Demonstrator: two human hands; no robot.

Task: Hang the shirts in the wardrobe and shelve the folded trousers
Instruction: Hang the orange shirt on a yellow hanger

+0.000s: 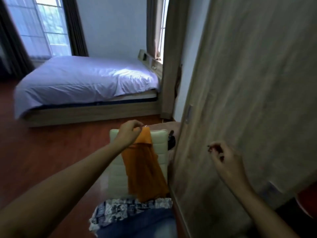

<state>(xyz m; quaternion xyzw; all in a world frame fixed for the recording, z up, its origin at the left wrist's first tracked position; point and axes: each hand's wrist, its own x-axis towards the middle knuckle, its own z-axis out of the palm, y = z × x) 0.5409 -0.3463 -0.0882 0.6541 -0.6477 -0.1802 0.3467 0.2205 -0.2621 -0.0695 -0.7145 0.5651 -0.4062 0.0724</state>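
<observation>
My left hand (129,133) pinches the top of an orange shirt (145,169), which hangs down in front of a cream chair. The shirt seems to be on a thin hanger, barely visible at my fingertips. My right hand (223,157) hovers in front of the wooden wardrobe door (248,91), fingers loosely curled and holding nothing. Below the shirt lie a patterned blue-and-white garment (123,208) and blue denim trousers (137,224), piled at the chair's near end. The wardrobe's inside is hidden behind the door.
The cream chair (116,169) stands on a reddish wooden floor. A bed with white bedding (85,81) fills the room's middle, windows and dark curtains behind it. A dark object (171,141) hangs beside the chair near the door edge.
</observation>
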